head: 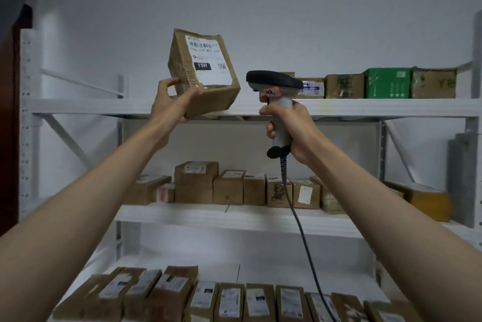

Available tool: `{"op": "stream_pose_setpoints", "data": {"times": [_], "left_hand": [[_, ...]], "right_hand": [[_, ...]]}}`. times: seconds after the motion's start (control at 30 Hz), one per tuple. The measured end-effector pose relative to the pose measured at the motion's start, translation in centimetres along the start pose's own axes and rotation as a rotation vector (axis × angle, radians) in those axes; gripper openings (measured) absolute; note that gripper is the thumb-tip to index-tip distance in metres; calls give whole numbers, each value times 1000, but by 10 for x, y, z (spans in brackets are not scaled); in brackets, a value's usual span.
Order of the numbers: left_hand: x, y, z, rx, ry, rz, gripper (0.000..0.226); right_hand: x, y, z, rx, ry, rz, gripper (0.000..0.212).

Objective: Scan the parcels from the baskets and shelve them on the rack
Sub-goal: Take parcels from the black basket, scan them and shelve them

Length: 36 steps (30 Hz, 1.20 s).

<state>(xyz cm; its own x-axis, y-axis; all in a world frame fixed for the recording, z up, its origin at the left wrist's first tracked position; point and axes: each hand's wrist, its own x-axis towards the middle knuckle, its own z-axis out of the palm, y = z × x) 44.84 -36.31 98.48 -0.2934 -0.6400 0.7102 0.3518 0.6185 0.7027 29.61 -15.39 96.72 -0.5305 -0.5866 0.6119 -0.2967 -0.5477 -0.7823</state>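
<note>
One brown parcel [203,74] is held up in front of the white rack [339,107], which shows three shelves. The left hand [173,102] grips the parcel's lower left corner, thumb on the near face and fingers curled behind. The parcel is tilted, its long axis running from upper left to lower right, and its white label [207,61] with barcode and "15H" faces the camera. Just right of it, not touching, one scanner [276,102] stands upright in the right hand [294,131], whose fingers wrap its grey handle; the dark head points left toward the parcel, and its cable [302,233] hangs down. The top shelf carries about five boxes at far right, one of them a green box [387,83]. The middle shelf holds roughly ten parcels; the near bottom shelf holds about a dozen labelled ones.
</note>
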Motion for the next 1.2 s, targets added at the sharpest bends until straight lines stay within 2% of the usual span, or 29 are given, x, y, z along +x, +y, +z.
{"op": "stream_pose_setpoints", "data": {"times": [0.13, 0.27, 0.43, 0.7, 0.8, 0.9, 1.03, 1.2], "left_hand": [[39, 6, 35, -36, -53, -27, 78], [74, 1, 62, -47, -68, -64, 68], [114, 0, 84, -105, -100, -156, 68], [153, 4, 99, 38, -245, -298, 48], [164, -8, 101, 98, -229, -316, 57], [175, -27, 107, 194, -160, -275, 62], [188, -53, 115, 335, -149, -167, 38], [190, -60, 113, 424, -124, -110, 48]], "right_hand": [[27, 6, -14, -56, 51, -16, 32], [53, 9, -22, -136, 105, -18, 32], [78, 14, -32, -275, 120, -51, 25], [92, 32, -45, -277, 163, -58, 20], [95, 34, -52, -289, 185, -70, 20], [96, 34, -57, -308, 209, -76, 21], [96, 38, -63, -314, 223, -82, 17], [97, 43, -62, -316, 236, -81, 15]]}}
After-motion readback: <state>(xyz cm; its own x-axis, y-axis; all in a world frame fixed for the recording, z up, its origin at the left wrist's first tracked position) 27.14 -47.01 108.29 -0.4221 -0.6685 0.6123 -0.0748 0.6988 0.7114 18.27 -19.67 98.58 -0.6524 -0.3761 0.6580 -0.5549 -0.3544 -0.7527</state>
